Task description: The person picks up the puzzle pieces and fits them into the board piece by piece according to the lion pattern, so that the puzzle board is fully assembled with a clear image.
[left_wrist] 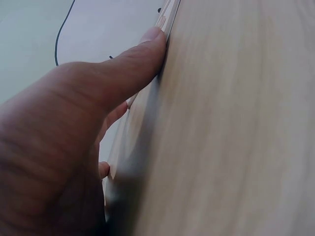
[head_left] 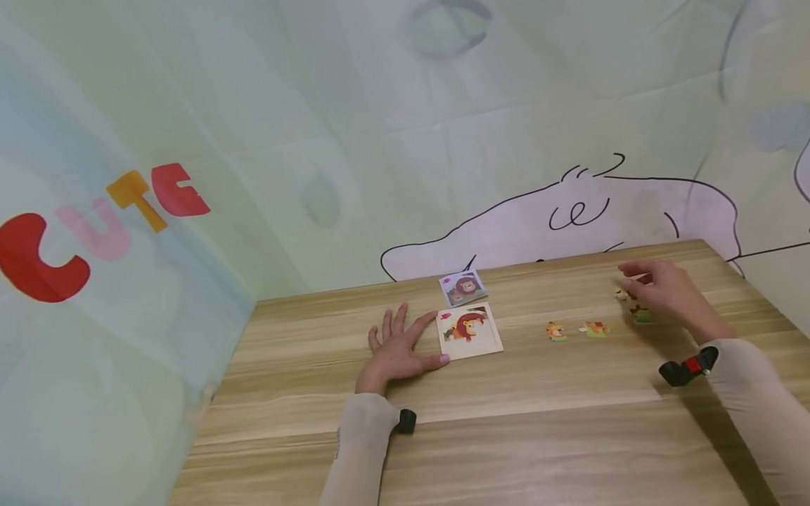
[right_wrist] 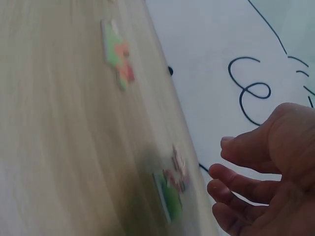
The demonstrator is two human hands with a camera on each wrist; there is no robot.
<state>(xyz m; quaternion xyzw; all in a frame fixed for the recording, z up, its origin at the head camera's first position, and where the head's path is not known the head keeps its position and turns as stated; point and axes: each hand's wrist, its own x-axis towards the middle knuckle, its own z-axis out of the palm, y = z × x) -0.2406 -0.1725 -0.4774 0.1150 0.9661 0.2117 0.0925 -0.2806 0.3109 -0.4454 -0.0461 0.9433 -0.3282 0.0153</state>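
Note:
A square puzzle board (head_left: pixel 482 344) with a partly assembled lion picture lies on the table. My left hand (head_left: pixel 397 353) rests at its left side with fingers spread, the thumb at the lower left corner and the index fingertip near the upper left one. In the left wrist view the thumb (left_wrist: pixel 133 66) lies along the board's edge. Over on the right, my right hand (head_left: pixel 673 292) hovers above a green puzzle piece (head_left: pixel 640 315) and a brownish piece (right_wrist: pixel 178 164). Its fingers are loosely bent with nothing between them. Two more pieces, an orange one (head_left: pixel 556 332) and another (head_left: pixel 596 329), lie between board and right hand.
Just behind the board is a picture card (head_left: pixel 460 289) showing a lion. The wooden table (head_left: pixel 506 436) meets a printed cloth backdrop (head_left: pixel 354 126) at its far edge. Black wrist cameras are strapped at both sleeves.

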